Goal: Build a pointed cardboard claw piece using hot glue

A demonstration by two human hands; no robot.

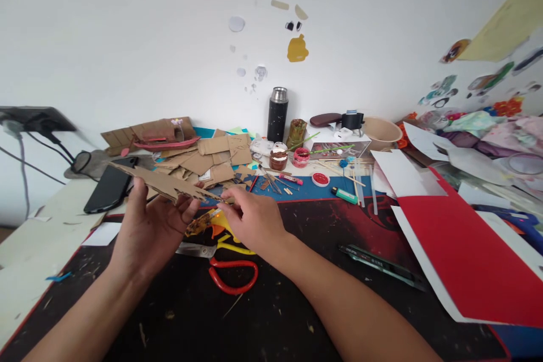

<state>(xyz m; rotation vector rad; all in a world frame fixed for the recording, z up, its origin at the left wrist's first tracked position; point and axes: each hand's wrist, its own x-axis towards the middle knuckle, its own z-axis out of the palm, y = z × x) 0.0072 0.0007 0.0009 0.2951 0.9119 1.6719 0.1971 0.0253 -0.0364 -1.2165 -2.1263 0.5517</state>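
A torn strip of brown cardboard (pixel 163 182) with a jagged edge is held above the dark mat, tilted down to the right. My left hand (pixel 155 226) grips it from below, thumb on the near side and fingers beneath. At its right tip, the thumb and index finger of my right hand (pixel 257 220) are pinched together on the narrow end. Below the hands lie red-handled scissors (pixel 235 277), and beside them a yellow tool (pixel 229 226), perhaps a glue gun, partly hidden by my right hand.
Behind the hands are cardboard scraps (pixel 212 161), a black thermos (pixel 277 116) and small paint jars (pixel 301 157). A phone (pixel 111 186) lies at left. To the right are a utility knife (pixel 382 266), a green lighter (pixel 344 195) and red card (pixel 479 249).
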